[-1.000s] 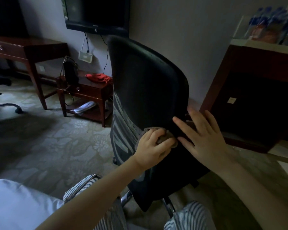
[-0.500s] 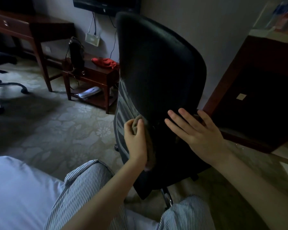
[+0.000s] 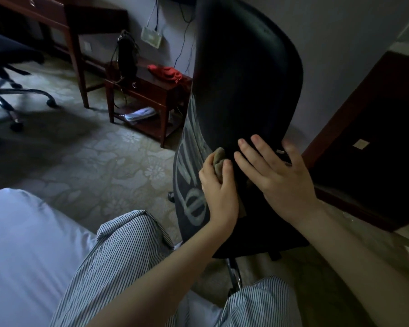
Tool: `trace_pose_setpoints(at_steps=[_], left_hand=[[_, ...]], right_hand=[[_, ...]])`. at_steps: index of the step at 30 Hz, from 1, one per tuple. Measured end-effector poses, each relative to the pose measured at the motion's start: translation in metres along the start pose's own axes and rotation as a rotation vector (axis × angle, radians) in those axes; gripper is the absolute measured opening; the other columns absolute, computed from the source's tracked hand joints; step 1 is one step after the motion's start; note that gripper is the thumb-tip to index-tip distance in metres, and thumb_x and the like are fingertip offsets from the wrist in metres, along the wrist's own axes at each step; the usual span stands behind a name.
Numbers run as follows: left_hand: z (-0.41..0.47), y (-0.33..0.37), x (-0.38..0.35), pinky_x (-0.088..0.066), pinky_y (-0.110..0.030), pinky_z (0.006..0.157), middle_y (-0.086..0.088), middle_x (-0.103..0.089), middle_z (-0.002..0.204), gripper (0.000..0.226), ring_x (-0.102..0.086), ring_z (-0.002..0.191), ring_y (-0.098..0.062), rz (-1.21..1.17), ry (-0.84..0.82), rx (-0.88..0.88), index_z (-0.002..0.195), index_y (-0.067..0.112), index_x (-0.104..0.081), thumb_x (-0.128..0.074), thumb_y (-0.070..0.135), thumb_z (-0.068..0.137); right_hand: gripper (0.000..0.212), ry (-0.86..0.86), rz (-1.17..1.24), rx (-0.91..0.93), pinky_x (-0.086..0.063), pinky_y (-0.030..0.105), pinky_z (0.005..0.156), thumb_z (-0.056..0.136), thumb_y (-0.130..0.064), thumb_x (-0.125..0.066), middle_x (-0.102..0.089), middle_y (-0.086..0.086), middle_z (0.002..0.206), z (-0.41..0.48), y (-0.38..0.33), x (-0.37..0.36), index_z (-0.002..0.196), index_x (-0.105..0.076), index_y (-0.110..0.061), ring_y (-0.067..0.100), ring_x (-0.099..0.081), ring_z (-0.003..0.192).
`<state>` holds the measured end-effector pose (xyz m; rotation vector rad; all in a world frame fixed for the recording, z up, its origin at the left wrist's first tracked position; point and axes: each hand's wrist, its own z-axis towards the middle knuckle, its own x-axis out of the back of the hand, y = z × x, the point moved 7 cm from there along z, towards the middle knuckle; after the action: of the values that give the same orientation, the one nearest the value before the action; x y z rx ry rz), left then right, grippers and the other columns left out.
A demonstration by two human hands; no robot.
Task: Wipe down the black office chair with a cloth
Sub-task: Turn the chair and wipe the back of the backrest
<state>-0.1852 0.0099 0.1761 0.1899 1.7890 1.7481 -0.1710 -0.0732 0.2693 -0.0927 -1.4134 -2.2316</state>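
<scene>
Head view: a black office chair (image 3: 246,79) stands on patterned carpet (image 3: 92,166) before the person's knees. The left hand (image 3: 219,192) grips a grey-brown cloth (image 3: 219,159) against the backrest's left edge. The right hand (image 3: 279,175) lies flat beside it, fingers straight, on the backrest.

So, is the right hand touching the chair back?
Touching. The head view shows the right hand lying flat, fingers spread, on the black chair back; the left hand grips the cloth beside it.
</scene>
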Motion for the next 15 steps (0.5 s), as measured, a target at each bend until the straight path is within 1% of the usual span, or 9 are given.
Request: trace_pose_setpoints(at_steps=[2, 4, 6, 7, 8, 10, 11, 13, 15], left_hand=[[0.002, 0.011, 0.002, -0.045, -0.025, 0.096, -0.002, -0.049, 0.126, 0.035, -0.052, 0.11, -0.004, -0.043, -0.019, -0.013, 0.128, 0.023, -0.046, -0.045, 0.036, 0.096], [0.001, 0.031, 0.006, -0.048, -0.024, 0.092, 0.001, -0.054, 0.117, 0.028, -0.056, 0.104, -0.002, -0.091, -0.011, -0.104, 0.122, 0.025, -0.046, -0.046, 0.032, 0.095], [-0.001, 0.055, 0.01, -0.049, -0.019, 0.079, 0.008, -0.056, 0.101, 0.023, -0.058, 0.089, 0.001, -0.124, 0.01, -0.229, 0.114, 0.031, -0.041, -0.049, 0.021, 0.095], [-0.001, 0.062, 0.011, -0.049, -0.018, 0.073, 0.01, -0.055, 0.093, 0.022, -0.057, 0.081, 0.002, -0.125, 0.023, -0.277, 0.11, 0.032, -0.04, -0.05, 0.019, 0.095], [0.001, 0.064, 0.011, -0.047, -0.017, 0.071, 0.011, -0.055, 0.09, 0.019, -0.056, 0.078, 0.002, -0.109, 0.032, -0.294, 0.107, 0.031, -0.043, -0.051, 0.018, 0.095], [0.006, 0.056, 0.006, -0.047, -0.017, 0.075, 0.009, -0.057, 0.093, 0.012, -0.056, 0.084, 0.003, -0.077, 0.025, -0.251, 0.108, 0.025, -0.05, -0.049, 0.023, 0.096], [0.006, 0.049, 0.003, -0.047, -0.019, 0.08, 0.007, -0.058, 0.099, 0.017, -0.056, 0.09, 0.001, -0.063, 0.027, -0.231, 0.111, 0.024, -0.052, -0.047, 0.029, 0.095], [0.003, 0.038, 0.002, -0.047, -0.023, 0.088, 0.003, -0.056, 0.11, 0.023, -0.055, 0.101, -0.002, -0.03, 0.045, -0.23, 0.112, 0.034, -0.051, -0.042, 0.042, 0.092], [0.0, 0.033, 0.002, -0.045, -0.021, 0.092, 0.004, -0.054, 0.116, 0.02, -0.053, 0.106, 0.0, -0.028, 0.07, -0.225, 0.109, 0.046, -0.046, -0.04, 0.045, 0.09]], right_hand=[[0.04, -0.006, 0.01, 0.02, -0.009, 0.044, 0.11, 0.094, -0.01, -0.039, -0.043, 0.007, 0.144, 0.005, -0.002, -0.001, 0.132, -0.05, -0.011, 0.023, -0.029, 0.134], [0.044, -0.008, 0.011, 0.055, -0.009, 0.044, 0.111, 0.094, -0.01, -0.041, -0.033, 0.008, 0.146, 0.007, -0.002, -0.002, 0.138, -0.043, -0.009, 0.023, -0.026, 0.135], [0.053, -0.01, 0.026, 0.085, -0.007, 0.043, 0.113, 0.092, -0.011, -0.048, -0.027, 0.007, 0.149, 0.007, 0.004, -0.001, 0.143, -0.033, -0.005, 0.021, -0.024, 0.138], [0.058, -0.015, 0.042, 0.096, -0.007, 0.043, 0.114, 0.091, -0.012, -0.054, -0.026, 0.007, 0.151, 0.006, 0.007, 0.0, 0.144, -0.031, -0.004, 0.02, -0.023, 0.139], [0.063, -0.021, 0.059, 0.105, -0.008, 0.043, 0.115, 0.09, -0.016, -0.06, -0.026, 0.006, 0.151, 0.006, 0.01, 0.0, 0.144, -0.031, -0.004, 0.02, -0.023, 0.139], [0.064, -0.039, 0.085, 0.113, -0.012, 0.044, 0.114, 0.088, -0.023, -0.064, -0.031, 0.007, 0.151, 0.007, 0.012, 0.001, 0.142, -0.036, -0.005, 0.02, -0.025, 0.139], [0.06, -0.043, 0.087, 0.112, -0.012, 0.044, 0.114, 0.089, -0.024, -0.064, -0.034, 0.007, 0.15, 0.007, 0.012, 0.0, 0.141, -0.04, -0.005, 0.02, -0.026, 0.139], [0.05, -0.027, 0.082, 0.108, -0.012, 0.043, 0.114, 0.091, -0.022, -0.06, -0.038, 0.007, 0.148, 0.008, 0.009, 0.001, 0.136, -0.046, -0.007, 0.021, -0.028, 0.137], [0.038, -0.002, 0.092, 0.107, -0.013, 0.043, 0.113, 0.094, -0.016, -0.054, -0.042, 0.008, 0.145, 0.009, 0.006, 0.003, 0.131, -0.052, -0.009, 0.023, -0.03, 0.136]])
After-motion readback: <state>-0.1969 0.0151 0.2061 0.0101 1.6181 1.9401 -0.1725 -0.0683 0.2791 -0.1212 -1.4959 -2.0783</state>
